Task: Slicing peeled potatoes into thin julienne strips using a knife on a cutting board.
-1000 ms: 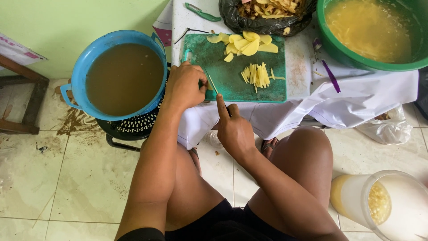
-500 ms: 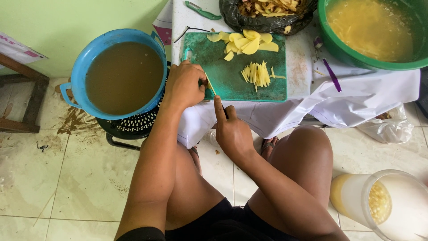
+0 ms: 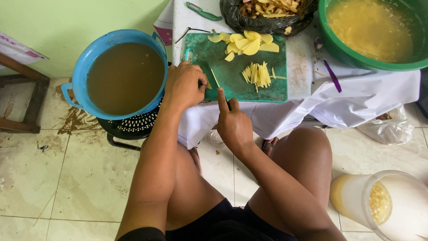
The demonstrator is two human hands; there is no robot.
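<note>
Potato slices [image 3: 207,83] sat at the near left corner of the green cutting board [image 3: 232,87], mostly hidden under the left hand [image 3: 183,85], which was curled down over them with fingers together, pinning them to the board. Right hand [image 3: 232,125] was closed around the handle of a knife [image 3: 215,78], index finger laid along the spine; the thin blade stood edge-down just beside the left fingertips, on the slices.

Progress, judged from the board: a small pile of cut potato sticks [image 3: 257,73] lay at mid-board, well apart from the hands. A heap of uncut potato rounds [image 3: 245,43] waited at the far edge. So part of the batch was cut into sticks, one stack was under the knife, and more rounds than sticks remained on the board.

Surroundings noted: green basin [image 3: 356,60] at far right held cloudy yellowish water with what looked like many cut strips. Black bag [image 3: 232,20] behind the board held peelings. Green peeler [image 3: 203,11] lay on the table's far left. Blue basin [image 3: 84,67] of murky brown water stood on a black stool [image 3: 129,127] to the left. Clear plastic jar [image 3: 379,203] stood on the tiled floor [image 3: 67,178] at lower right.
</note>
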